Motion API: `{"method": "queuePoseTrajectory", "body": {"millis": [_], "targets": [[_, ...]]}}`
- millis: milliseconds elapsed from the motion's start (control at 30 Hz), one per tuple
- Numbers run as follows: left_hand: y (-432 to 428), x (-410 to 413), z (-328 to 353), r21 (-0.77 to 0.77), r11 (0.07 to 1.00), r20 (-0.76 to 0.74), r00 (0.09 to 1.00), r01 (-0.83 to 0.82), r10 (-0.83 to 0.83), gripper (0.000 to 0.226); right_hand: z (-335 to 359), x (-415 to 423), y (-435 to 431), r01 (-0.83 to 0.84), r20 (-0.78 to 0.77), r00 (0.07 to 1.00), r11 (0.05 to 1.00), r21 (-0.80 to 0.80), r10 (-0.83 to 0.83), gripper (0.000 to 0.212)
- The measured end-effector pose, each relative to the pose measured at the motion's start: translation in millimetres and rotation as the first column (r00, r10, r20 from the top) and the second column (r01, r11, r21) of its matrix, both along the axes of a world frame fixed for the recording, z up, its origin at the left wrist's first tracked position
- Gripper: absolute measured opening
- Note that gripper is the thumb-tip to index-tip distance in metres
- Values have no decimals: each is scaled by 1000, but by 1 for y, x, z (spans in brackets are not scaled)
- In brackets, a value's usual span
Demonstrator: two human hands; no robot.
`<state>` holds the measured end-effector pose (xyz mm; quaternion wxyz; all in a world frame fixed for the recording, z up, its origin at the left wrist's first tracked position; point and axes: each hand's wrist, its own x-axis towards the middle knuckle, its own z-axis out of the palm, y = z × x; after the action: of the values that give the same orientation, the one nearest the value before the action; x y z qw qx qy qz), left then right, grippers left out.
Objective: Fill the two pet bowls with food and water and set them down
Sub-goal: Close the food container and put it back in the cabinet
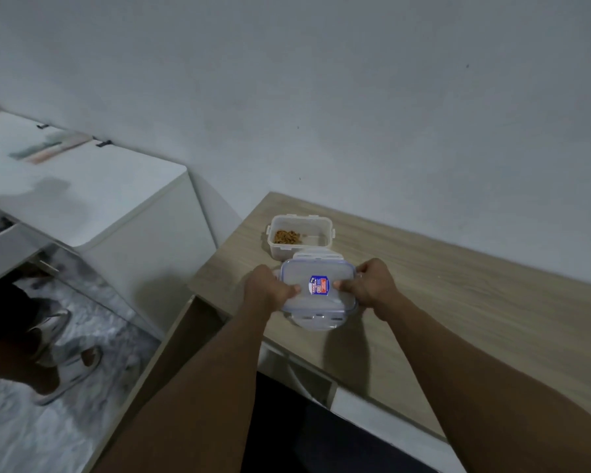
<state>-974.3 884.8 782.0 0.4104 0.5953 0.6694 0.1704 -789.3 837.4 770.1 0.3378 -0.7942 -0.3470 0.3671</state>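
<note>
The lidded container (316, 288) rests on the table (458, 302). The left hand (270, 290) clasps its 9 o'clock side and the right hand (369, 285) its 3 o'clock side, with fingers curled over the lid edges and thumbs on top. The open container (287, 252), holding a little kibble (287, 237), stands just beside it at 12 o'clock.

Probable step: releasing the side latches. Lift both flaps evenly and keep the base flat on the table. Do not nudge the open container — the kibble could spill.
</note>
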Motion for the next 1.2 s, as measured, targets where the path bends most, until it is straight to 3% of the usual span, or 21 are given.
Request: {"method": "queuePoseTrajectory", "body": {"millis": [100,300,567,1200], "targets": [[26,0,29,100,995,49,999,-10,5,35,21,6,26,39,5,999,996,77,-40,59],[87,0,50,182,983,64,998,-37,26,23,40,4,85,84,16,996,985,150,-87,58],[151,-2,17,82,996,66,998,-24,19,38,19,-4,142,84,125,988,995,61,-91,58],[170,0,-1,-75,997,117,992,-33,42,54,9,-2,153,90,221,973,994,-64,-74,58]]}}
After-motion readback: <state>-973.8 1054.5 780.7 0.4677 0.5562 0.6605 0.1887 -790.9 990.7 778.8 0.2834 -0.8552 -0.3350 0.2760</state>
